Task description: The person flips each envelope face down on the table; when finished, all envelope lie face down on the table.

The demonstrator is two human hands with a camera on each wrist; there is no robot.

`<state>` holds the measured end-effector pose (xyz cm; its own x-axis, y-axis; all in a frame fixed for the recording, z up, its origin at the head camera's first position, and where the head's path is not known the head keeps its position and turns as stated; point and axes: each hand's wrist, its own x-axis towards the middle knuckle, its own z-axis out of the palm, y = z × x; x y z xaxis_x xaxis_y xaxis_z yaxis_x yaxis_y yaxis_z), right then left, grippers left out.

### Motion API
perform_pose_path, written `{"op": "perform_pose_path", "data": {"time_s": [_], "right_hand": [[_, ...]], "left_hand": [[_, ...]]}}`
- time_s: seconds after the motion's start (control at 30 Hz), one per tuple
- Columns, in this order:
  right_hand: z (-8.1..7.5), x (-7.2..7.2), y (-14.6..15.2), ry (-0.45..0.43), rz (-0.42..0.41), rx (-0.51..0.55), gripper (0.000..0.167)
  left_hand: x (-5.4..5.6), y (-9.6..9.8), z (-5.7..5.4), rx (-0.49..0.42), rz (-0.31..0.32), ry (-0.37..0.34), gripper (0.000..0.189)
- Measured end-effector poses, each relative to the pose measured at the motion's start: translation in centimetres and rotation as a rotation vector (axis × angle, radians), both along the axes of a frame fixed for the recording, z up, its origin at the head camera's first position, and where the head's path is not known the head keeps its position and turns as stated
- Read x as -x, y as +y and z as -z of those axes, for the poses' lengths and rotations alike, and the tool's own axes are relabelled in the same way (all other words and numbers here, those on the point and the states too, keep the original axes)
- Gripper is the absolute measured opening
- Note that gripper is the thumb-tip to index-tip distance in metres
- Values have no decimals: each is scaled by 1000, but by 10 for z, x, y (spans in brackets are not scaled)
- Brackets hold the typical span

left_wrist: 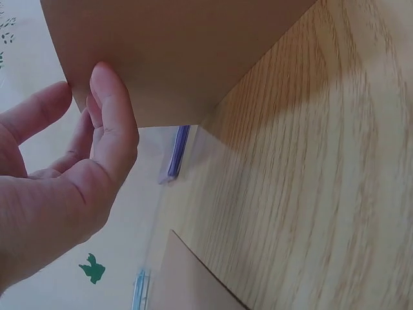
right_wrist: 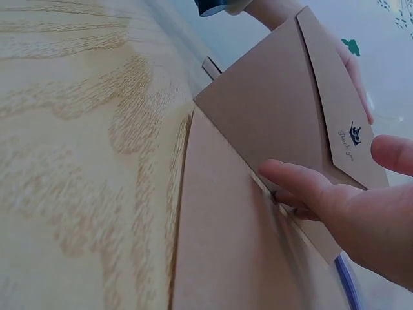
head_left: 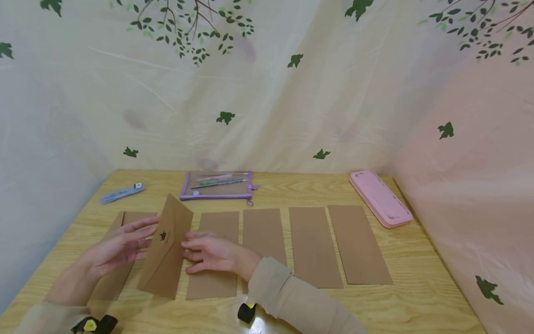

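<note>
A brown paper envelope stands tilted on its edge between the two hands. Its flap carries a dark crown print, with "Thank you" readable in the right wrist view. The left hand is at its left side, fingers extended and fingertips at the face and edge of the envelope in the left wrist view. On the other side, the right hand has relaxed fingers close to the envelope, near its lower edge, thumb held apart. Under the right hand lies a flat brown envelope; another brown envelope lies below the left hand.
More brown envelopes lie in a row to the right on the wooden table. Behind them are a clear pouch with purple trim and pens, a blue packet and a pink case. Leaf-printed cloth hangs around the table.
</note>
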<state>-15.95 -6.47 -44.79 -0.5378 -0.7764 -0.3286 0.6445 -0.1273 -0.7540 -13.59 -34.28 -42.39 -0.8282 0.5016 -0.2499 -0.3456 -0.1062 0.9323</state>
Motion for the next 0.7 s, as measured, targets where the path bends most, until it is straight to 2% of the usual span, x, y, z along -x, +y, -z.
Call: {"op": "perform_pose_path", "data": {"time_s": [0.17,0.4,0.7], "right_hand": [[-2,-2,-1,20,-1,-11,69],[-5,-6,-4,46,-20,-15,72],[-14,-12,-5,72,-51,4,60]], "left_hand": [[-1,4,-1,-37,29,0,39],[-1,11,-1,-132,93,5,42],[-2,18,0,-121,108,-18,38]]}}
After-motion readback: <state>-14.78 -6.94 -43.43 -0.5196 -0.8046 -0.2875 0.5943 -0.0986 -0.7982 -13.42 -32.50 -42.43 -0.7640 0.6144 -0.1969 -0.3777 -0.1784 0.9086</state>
